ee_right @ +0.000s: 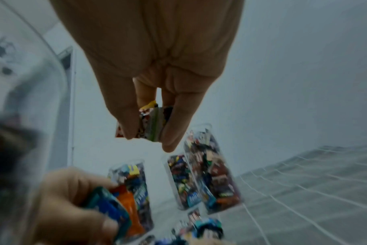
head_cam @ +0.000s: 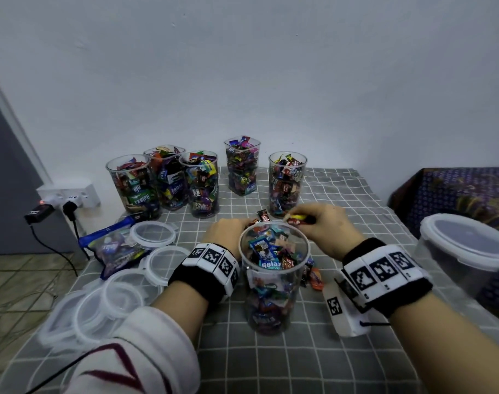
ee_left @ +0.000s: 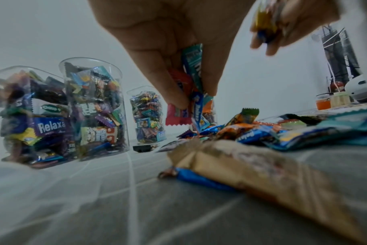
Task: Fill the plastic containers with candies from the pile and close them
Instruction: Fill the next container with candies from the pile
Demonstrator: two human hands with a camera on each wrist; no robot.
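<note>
A clear round container (head_cam: pixel 274 282), partly filled with wrapped candies, stands open in the middle of the checked cloth. My left hand (head_cam: pixel 241 224) is just behind its rim on the left and pinches a few candies (ee_left: pixel 192 92), teal, red and blue, above the candy pile (ee_left: pixel 260 131). My right hand (head_cam: pixel 302 220) hovers over the rim's far right side and pinches a small bunch of candies (ee_right: pixel 152 123). The container hides most of the pile in the head view; loose candies (head_cam: pixel 313 275) lie to its right.
Several filled, lidless containers (head_cam: pixel 286 183) stand along the back wall. Clear lids (head_cam: pixel 153 233) lie stacked at the left beside a bag of candies (head_cam: pixel 114 248). A large lidded tub (head_cam: pixel 467 251) sits at the right edge. A power strip (head_cam: pixel 69 196) is at the left wall.
</note>
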